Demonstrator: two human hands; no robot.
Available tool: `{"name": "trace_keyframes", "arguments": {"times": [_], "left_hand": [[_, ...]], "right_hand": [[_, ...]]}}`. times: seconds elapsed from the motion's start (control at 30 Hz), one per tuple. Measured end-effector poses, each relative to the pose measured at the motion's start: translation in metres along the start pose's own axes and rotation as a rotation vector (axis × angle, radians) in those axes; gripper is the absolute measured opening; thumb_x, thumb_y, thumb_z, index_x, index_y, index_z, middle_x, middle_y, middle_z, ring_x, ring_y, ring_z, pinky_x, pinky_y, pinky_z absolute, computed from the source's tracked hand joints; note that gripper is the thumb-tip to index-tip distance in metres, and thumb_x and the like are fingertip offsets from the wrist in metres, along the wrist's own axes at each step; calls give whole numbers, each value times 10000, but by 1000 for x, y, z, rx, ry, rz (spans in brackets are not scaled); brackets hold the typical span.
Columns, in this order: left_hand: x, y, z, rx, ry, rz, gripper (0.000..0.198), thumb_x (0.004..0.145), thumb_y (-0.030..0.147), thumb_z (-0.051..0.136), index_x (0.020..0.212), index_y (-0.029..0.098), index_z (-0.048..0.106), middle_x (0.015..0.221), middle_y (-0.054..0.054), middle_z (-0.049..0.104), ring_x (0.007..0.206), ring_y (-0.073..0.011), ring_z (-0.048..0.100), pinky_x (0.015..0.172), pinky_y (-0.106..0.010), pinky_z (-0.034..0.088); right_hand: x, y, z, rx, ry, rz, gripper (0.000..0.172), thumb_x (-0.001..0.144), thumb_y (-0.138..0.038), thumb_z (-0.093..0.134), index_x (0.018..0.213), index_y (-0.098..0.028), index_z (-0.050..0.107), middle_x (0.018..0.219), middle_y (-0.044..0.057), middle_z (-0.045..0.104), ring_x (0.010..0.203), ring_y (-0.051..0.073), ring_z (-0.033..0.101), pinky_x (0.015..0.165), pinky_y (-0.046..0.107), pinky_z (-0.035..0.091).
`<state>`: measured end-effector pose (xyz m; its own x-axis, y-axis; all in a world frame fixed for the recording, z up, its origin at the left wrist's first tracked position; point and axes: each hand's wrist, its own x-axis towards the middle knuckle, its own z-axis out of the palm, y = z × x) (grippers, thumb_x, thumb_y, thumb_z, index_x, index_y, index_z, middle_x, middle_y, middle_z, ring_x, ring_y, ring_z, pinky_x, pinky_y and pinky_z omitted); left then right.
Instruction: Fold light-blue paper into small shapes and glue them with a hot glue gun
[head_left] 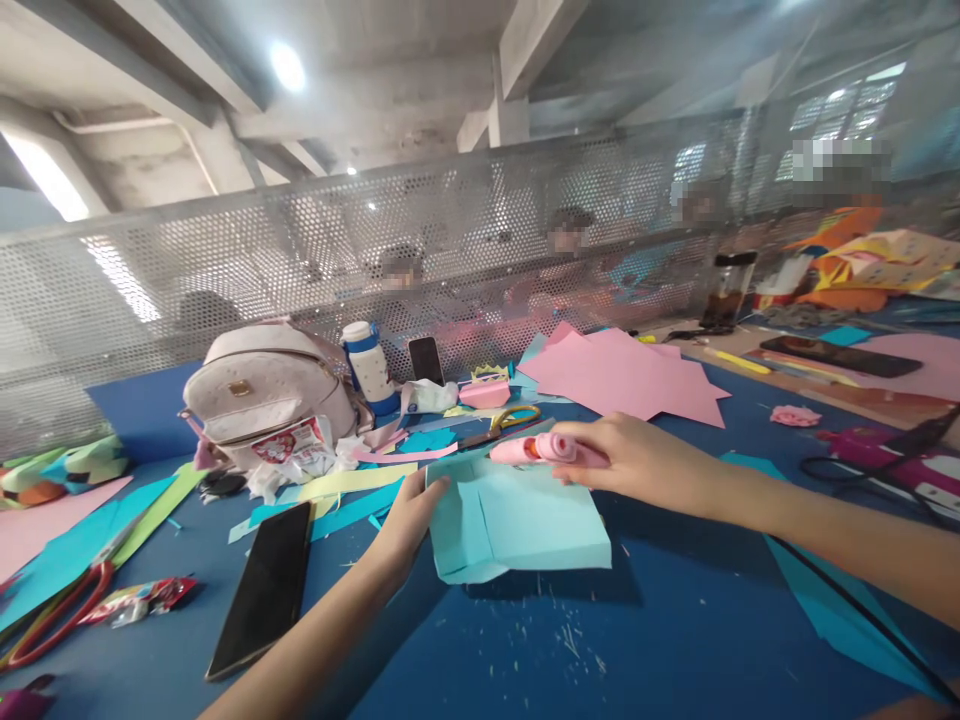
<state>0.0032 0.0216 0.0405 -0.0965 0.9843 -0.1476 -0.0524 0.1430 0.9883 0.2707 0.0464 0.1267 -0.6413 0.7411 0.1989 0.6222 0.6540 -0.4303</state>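
My left hand (409,515) grips the left edge of a light blue folded paper piece (544,525), thumb on top and fingers partly hidden behind it. The paper is held above the blue table, with creases and a raised front edge. My right hand (607,452) is closed around a pink glue gun (529,449), held over the paper's far edge. The gun's tip points left, towards my left hand; I cannot tell whether it touches the paper. Behind it lie yellow-handled scissors (510,420).
A black phone (262,590) lies left of my left arm. A pale backpack (270,385), a bottle (367,365) and paper strips stand or lie behind. Pink sheets (622,372) are spread at back right. A black cord (855,605) crosses blue paper below my right arm.
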Motion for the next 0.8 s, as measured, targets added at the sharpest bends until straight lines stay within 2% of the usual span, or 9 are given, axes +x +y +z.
{"name": "trace_keyframes", "arguments": {"times": [0.07, 0.13, 0.3, 0.37, 0.5, 0.57, 0.67, 0.8], "left_hand": [[3, -2, -1, 0, 13, 11, 333, 670, 383, 724, 895, 139, 700, 785, -60, 730, 755, -237, 684, 640, -280, 489], [5, -4, -2, -1, 25, 19, 342, 669, 379, 725, 917, 145, 699, 817, -61, 734, 772, -237, 684, 652, -284, 493], [7, -8, -3, -4, 15, 30, 346, 685, 364, 721, 954, 147, 702, 867, -75, 745, 792, -232, 687, 685, -294, 507], [8, -10, -2, -6, 1, 38, 360, 672, 370, 729, 949, 141, 704, 869, -81, 747, 810, -245, 692, 697, -303, 511], [8, -13, 0, -1, -22, 65, 424, 672, 379, 724, 1033, 160, 691, 912, -79, 752, 936, -281, 683, 731, -310, 515], [7, -12, 1, 11, -36, 75, 427, 680, 372, 708, 1052, 163, 690, 947, -81, 753, 956, -285, 679, 727, -305, 514], [3, -7, 3, 34, -48, 84, 388, 686, 335, 673, 1024, 148, 697, 956, -81, 752, 884, -266, 688, 685, -284, 503], [-6, 1, 6, 66, -73, 98, 395, 695, 255, 592, 1064, 146, 683, 928, -62, 749, 803, -223, 680, 633, -250, 476]], "right_hand": [[0, 1, 1, -100, 20, -5, 327, 888, -529, 502, 784, -232, 589, 575, -26, 519, 511, 142, 447, 505, 273, 248], [0, 3, 1, -87, 15, -4, 326, 889, -536, 502, 813, -234, 597, 582, -25, 529, 514, 145, 454, 511, 273, 258], [5, 5, -1, 266, -130, -57, 327, 904, -500, 507, 971, -209, 638, 814, 25, 687, 728, 187, 609, 660, 292, 404], [9, 3, 1, 291, -119, -59, 323, 904, -485, 508, 1010, -211, 642, 856, 29, 693, 780, 198, 615, 704, 303, 422], [15, 3, 8, 265, -76, -30, 370, 864, -519, 557, 1063, -220, 643, 850, 32, 672, 748, 198, 595, 672, 311, 434], [19, 6, 11, 322, -129, -44, 381, 857, -529, 567, 1059, -214, 642, 877, 38, 662, 758, 192, 593, 676, 316, 458], [26, 15, 17, 468, -240, -42, 373, 852, -509, 586, 1068, -208, 624, 990, 55, 649, 854, 199, 602, 678, 307, 507], [33, 25, 21, 561, -329, 11, 404, 847, -504, 604, 1115, -202, 582, 1083, 74, 634, 937, 216, 622, 602, 260, 498]]}}
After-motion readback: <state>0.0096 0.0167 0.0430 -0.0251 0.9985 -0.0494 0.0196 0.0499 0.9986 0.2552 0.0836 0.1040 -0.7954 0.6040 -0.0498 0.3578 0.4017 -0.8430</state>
